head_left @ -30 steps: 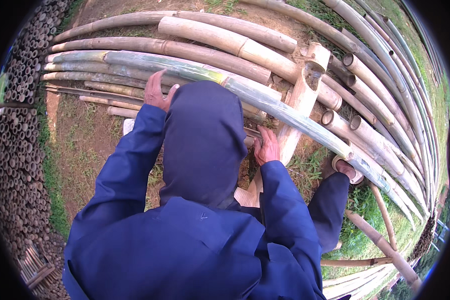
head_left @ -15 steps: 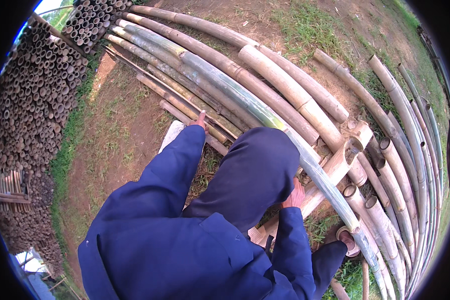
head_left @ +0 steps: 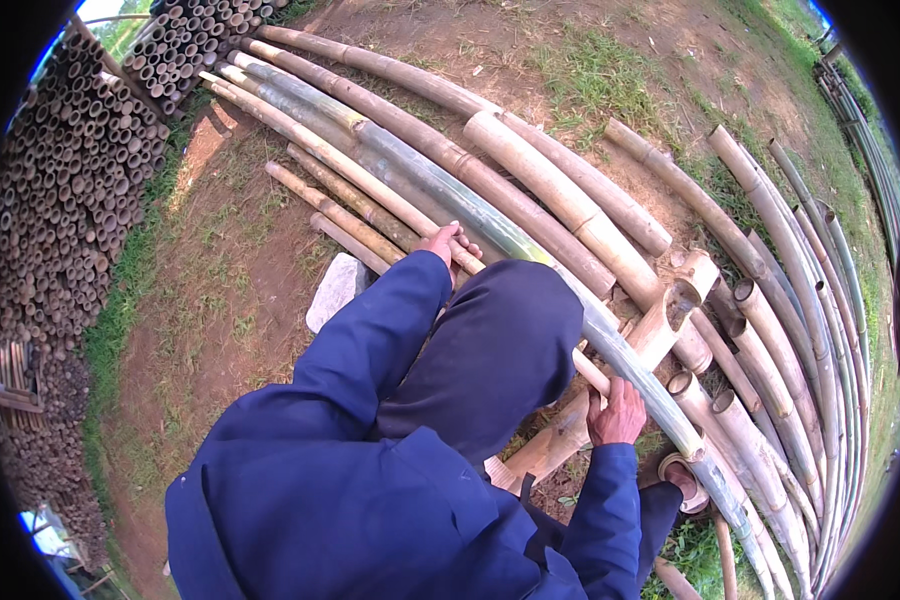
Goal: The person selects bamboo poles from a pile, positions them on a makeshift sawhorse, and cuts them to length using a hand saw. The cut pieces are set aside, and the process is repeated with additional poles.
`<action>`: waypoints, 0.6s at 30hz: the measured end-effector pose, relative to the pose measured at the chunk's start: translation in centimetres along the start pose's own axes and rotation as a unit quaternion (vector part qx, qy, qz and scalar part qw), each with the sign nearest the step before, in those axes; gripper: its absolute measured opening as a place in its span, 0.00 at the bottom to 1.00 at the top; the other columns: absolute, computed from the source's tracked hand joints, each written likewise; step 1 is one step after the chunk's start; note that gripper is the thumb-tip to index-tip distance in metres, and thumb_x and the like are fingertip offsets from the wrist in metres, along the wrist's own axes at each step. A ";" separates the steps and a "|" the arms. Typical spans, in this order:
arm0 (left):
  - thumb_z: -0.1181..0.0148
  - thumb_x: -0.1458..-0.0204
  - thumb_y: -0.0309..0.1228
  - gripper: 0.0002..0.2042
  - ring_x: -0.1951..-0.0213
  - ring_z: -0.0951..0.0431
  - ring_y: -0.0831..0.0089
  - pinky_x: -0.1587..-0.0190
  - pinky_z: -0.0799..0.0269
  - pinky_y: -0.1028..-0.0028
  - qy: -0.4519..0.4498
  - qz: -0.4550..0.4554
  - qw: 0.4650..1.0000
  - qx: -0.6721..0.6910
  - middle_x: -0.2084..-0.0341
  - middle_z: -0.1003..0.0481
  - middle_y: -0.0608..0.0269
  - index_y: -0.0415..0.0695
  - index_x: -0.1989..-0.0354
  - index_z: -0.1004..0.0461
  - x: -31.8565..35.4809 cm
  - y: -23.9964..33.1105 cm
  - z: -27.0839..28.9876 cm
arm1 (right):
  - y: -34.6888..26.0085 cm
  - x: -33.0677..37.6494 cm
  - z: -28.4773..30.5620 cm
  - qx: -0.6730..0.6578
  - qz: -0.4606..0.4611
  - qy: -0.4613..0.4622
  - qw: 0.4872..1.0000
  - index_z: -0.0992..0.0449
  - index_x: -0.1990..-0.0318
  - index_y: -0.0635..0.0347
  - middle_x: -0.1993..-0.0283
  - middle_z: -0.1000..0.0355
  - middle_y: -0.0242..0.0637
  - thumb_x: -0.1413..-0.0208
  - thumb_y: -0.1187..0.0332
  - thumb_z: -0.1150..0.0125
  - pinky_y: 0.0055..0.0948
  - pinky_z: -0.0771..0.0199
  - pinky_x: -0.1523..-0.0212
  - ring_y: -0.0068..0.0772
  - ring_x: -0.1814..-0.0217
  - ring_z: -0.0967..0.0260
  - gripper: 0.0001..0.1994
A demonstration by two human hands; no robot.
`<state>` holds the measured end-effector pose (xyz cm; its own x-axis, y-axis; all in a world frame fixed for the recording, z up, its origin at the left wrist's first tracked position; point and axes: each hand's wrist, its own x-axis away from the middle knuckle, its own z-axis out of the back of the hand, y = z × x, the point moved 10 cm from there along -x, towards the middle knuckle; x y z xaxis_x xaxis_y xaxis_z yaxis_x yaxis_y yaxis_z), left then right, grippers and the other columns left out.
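Note:
A slender pale bamboo pole (head_left: 340,165) runs from the upper left, passes behind my raised knee and comes out on its right side. My left hand (head_left: 451,246) is closed round it just left of the knee. At the pole's near end my right hand (head_left: 618,413) has its fingers curled round the tip, beside the long green bamboo pole (head_left: 425,165). Under that end lies a thick notched bamboo piece (head_left: 550,447), partly hidden by my leg. Two shorter bamboo lengths (head_left: 345,222) rest on the ground left of the held pole.
Thick bamboo poles (head_left: 560,185) lie side by side beyond the green one. Several more poles (head_left: 770,440) fan out at the right. A pale stone block (head_left: 338,290) sits near my left forearm. Stacked cut bamboo (head_left: 70,210) lines the far left.
My left hand has moved right and up, now gripping the pale pole. Where a hollow split channel showed, a rounded surface now lies. My right hand has come out from behind the knee.

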<state>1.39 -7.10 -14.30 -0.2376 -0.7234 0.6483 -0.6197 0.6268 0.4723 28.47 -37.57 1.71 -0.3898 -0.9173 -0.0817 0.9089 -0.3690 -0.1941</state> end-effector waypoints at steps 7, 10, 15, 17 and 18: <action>0.40 0.34 0.39 0.23 0.55 0.16 0.55 0.52 0.19 0.55 -0.039 -0.137 0.990 0.002 0.62 0.19 0.51 0.41 0.38 0.38 1.7 5.7 -4.5 | 12.3 5.4 4.4 -0.004 -0.091 0.064 0.994 0.23 0.63 0.56 0.65 0.22 0.46 0.54 0.68 0.29 0.53 0.25 0.61 0.59 0.62 0.23 0.11; 0.42 0.33 0.35 0.24 0.56 0.16 0.55 0.53 0.19 0.55 -0.046 -0.136 0.988 -0.055 0.61 0.19 0.48 0.40 0.35 0.43 0.0 6.1 -5.2 | 16.3 7.5 6.3 0.031 -0.102 0.098 0.989 0.23 0.64 0.56 0.66 0.22 0.46 0.55 0.69 0.30 0.51 0.25 0.59 0.58 0.61 0.23 0.10; 0.46 0.33 0.29 0.21 0.54 0.16 0.52 0.49 0.17 0.53 -0.053 -0.097 0.985 -0.133 0.54 0.20 0.41 0.37 0.36 0.43 3.5 1.7 -8.0 | 20.9 9.0 9.2 0.018 -0.066 0.129 0.989 0.24 0.65 0.56 0.66 0.25 0.44 0.55 0.73 0.33 0.49 0.27 0.59 0.55 0.60 0.25 0.09; 0.47 0.32 0.29 0.21 0.53 0.16 0.52 0.47 0.17 0.53 -0.060 -0.079 0.989 -0.107 0.52 0.20 0.40 0.37 0.35 0.43 5.0 1.7 -9.0 | 21.8 9.2 9.5 0.032 -0.050 0.137 0.989 0.24 0.64 0.57 0.65 0.25 0.43 0.56 0.72 0.30 0.48 0.27 0.59 0.54 0.60 0.25 0.11; 0.49 0.31 0.31 0.19 0.51 0.16 0.51 0.45 0.17 0.53 -0.054 -0.063 0.989 -0.121 0.48 0.21 0.42 0.39 0.36 0.42 5.2 1.6 -9.3 | 21.9 9.2 9.4 0.038 -0.041 0.141 0.988 0.24 0.64 0.57 0.65 0.26 0.43 0.57 0.71 0.28 0.48 0.27 0.59 0.53 0.60 0.25 0.12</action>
<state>6.10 -7.21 -4.64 -0.2561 -0.8188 0.5138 -0.4562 0.5709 0.6826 46.18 -55.50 5.90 -0.4792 -0.8092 -0.3400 0.8765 -0.4611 -0.1383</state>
